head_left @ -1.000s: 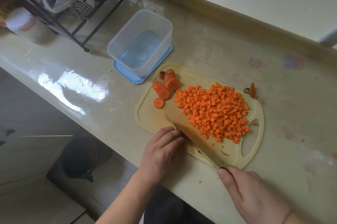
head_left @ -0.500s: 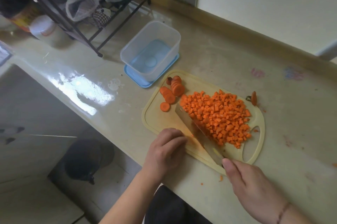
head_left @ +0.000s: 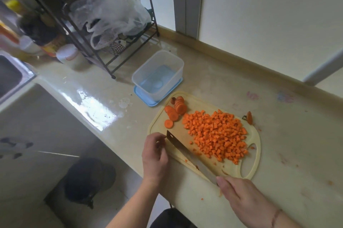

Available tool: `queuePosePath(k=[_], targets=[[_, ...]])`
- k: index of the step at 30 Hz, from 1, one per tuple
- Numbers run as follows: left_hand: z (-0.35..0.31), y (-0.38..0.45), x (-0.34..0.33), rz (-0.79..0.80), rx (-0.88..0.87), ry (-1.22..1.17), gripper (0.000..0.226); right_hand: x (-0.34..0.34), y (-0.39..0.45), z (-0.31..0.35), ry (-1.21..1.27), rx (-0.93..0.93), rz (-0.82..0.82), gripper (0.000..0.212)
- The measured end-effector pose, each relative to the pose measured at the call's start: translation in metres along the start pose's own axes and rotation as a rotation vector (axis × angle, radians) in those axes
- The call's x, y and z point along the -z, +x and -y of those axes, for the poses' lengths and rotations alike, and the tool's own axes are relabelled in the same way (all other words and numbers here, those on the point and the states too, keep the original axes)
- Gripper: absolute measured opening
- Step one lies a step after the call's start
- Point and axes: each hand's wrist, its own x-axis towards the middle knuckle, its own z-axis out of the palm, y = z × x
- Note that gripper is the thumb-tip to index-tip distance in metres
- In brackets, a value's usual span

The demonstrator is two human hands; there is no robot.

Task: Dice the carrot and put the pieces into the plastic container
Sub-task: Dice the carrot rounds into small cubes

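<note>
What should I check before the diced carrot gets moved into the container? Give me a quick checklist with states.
1. Plastic container open, upright, empty: ok.
2. Dicing finished: not ok; carrot slices are uncut on the cutting board.
3. Diced carrot gathered in one pile: ok.
4. Knife held by right hand: ok.
5. Left hand off the blade edge: cannot tell; its fingers sit right at the tip.
6. Strays: not ok; carrot end lies off the board.

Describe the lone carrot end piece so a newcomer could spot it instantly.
Find the pale yellow plastic cutting board on the beige countertop. Look past its far right edge, beyond the heap of small orange carrot cubes. The stubby orange carrot end piece lies there on the counter, alone, with a dark stem tip.
</note>
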Motion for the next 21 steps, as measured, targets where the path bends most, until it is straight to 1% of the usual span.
queuePosePath(k=[3, 6, 7, 10, 12, 14, 16, 17, 18, 19, 20, 21], targets=[[0.001, 0.001, 0.000, -0.010, 0.025, 0.011, 0.038, -0.004, 0.004, -0.004, -0.018, 0.020, 0.024, 0.089], [0.002, 0.000, -0.002, -0.006, 0.078, 0.033, 0.050, -0.002, 0.009, -0.011, -0.014, 0.010, 0.015, 0.090], [0.003, 0.000, -0.002, -0.007, 0.089, 0.045, 0.049, 0.001, 0.011, -0.013, -0.013, 0.000, 0.000, 0.086], [0.002, 0.002, -0.005, -0.015, 0.087, 0.106, 0.037, 0.017, 0.014, -0.013, 0.017, -0.055, -0.048, 0.067], [-0.002, 0.002, -0.005, -0.014, 0.087, 0.151, 0.034, 0.025, 0.016, -0.011, 0.020, -0.071, -0.059, 0.062], [-0.006, 0.004, -0.004, 0.005, 0.118, 0.179, 0.034, 0.026, 0.016, -0.008, -0.026, -0.045, -0.047, 0.067], [-0.014, 0.007, -0.002, 0.032, 0.184, 0.166, 0.037, 0.026, 0.011, -0.007, -0.060, -0.012, -0.041, 0.078], [-0.020, 0.010, -0.001, 0.025, 0.226, 0.135, 0.039, 0.028, 0.007, -0.005, -0.071, 0.002, -0.047, 0.084], [-0.028, 0.013, 0.000, -0.006, 0.268, 0.093, 0.041, 0.032, 0.003, -0.003, -0.096, 0.021, -0.059, 0.084], [-0.036, 0.014, 0.002, -0.060, 0.291, 0.048, 0.042, 0.036, -0.003, 0.001, -0.140, 0.035, -0.063, 0.076], [-0.045, 0.016, 0.004, -0.125, 0.279, 0.015, 0.042, 0.042, -0.008, 0.005, -0.202, 0.038, -0.069, 0.064], [-0.054, 0.017, 0.006, -0.177, 0.219, -0.004, 0.043, 0.047, -0.013, 0.010, -0.275, 0.027, -0.087, 0.055]])
